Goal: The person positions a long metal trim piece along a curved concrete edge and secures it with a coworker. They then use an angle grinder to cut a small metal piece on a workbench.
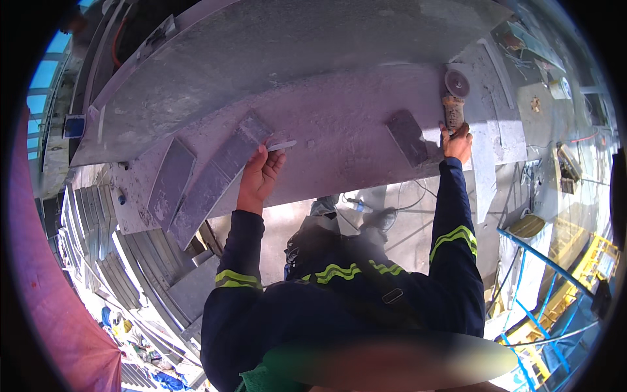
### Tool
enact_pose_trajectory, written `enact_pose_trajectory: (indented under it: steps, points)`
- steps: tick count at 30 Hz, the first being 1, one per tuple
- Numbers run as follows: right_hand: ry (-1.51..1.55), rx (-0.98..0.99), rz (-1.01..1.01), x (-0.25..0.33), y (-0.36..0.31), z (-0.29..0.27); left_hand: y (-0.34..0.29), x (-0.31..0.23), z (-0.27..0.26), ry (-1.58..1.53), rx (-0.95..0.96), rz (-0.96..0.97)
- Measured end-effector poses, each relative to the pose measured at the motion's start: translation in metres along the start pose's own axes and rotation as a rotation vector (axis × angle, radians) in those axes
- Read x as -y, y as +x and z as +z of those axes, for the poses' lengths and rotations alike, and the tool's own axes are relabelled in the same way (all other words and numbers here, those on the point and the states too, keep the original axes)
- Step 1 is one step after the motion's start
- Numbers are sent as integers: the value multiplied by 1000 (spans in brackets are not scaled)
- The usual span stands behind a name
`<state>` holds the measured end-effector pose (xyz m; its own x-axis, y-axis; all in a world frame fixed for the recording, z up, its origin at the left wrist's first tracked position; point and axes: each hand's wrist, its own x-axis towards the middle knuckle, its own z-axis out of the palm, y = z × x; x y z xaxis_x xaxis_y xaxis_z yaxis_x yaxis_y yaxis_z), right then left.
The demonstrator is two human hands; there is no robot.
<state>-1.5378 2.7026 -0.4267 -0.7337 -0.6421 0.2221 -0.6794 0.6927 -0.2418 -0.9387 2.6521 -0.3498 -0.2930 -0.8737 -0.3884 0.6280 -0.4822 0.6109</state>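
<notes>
My left hand [259,178] pinches a small pale strip [285,145] between thumb and fingers, just above the work table; what it is made of I cannot tell. Beneath and beside that hand lie long grey slabs [219,171], slanting over the table's front edge. At the right, my right hand [458,141] is wrapped around the rear of an angle grinder [453,110]. Its round cutting disc [456,83] points away from me, with the tool resting on or close to the tabletop. A short dark grey slab [407,138] lies to the left of the grinder.
A large grey sheet [274,65] spans the back of the dusty table [339,124]. Stacked slabs [140,261] stand on the floor at lower left. A cable [411,202] runs below the front edge. Blue rails [548,264] and a yellow ladder-like frame [591,268] are at lower right.
</notes>
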Motion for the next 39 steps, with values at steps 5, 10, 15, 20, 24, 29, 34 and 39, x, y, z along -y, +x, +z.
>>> enact_pose_trajectory:
  steps: [5, 10, 15, 20, 24, 29, 34, 39]
  points:
    - [-13, 95, 32, -8, 4, -5, 4, -23, -40, -1, 12, -72]
    - [24, 150, 127, -9, 0, -11, -7, -33, -61, -23, -31, -91]
    - [-47, 33, 153, -19, -22, -6, -37, -34, -76, -44, -27, -41]
    - [296, -195, -40, 31, -96, -45, -98, -32, -80, 75, -19, 98]
    - [713, 339, -549, 140, -239, -83, -151, -28, -52, 727, -172, 135]
    - [911, 591, -1212, 242, -379, -148, -228, -21, -15, 1483, 23, 412]
    - [833, 767, -1215, 280, -423, -188, -274, -42, -26, 1404, 84, 376]
    - [683, 986, -1291, 355, -418, -212, -310, -78, -96, 1245, -105, 514]
